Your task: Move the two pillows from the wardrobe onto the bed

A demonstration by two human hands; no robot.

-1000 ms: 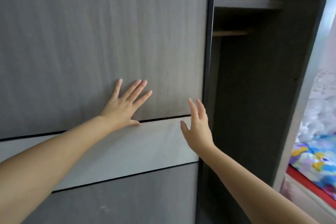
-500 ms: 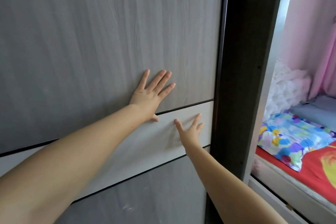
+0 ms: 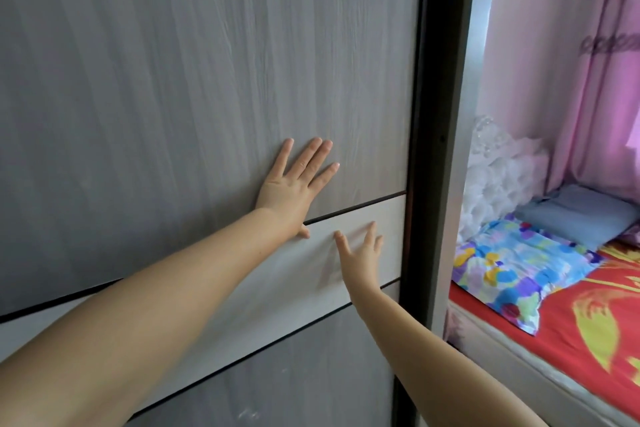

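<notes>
- Head view: the left hand (image 3: 297,186) lay flat against the grey wardrobe door (image 3: 207,80), fingers spread wide and holding nothing, its thumb resting at the dark groove above the pale band (image 3: 360,218).
- The right hand (image 3: 360,255) sat just below and to the right of the left hand, palm pressed on that pale band, fingers fanned open and gripping nothing.
- Just right of the right hand's fingertips stood the dark wardrobe frame (image 3: 431,149); the door's edge met it with no gap showing.
- Well to the right of both hands, past the frame, was the bed (image 3: 571,333) with a red and yellow sheet.
- A flowery blue pillow (image 3: 516,267) lay on the bed nearest the frame, and a plain blue-grey pillow (image 3: 581,215) lay just behind it, farther from the hands.
- A pink curtain (image 3: 561,80) hung above the pillows, and a white ruffled cloth (image 3: 498,170) was bunched beside the frame, behind the pillows.
</notes>
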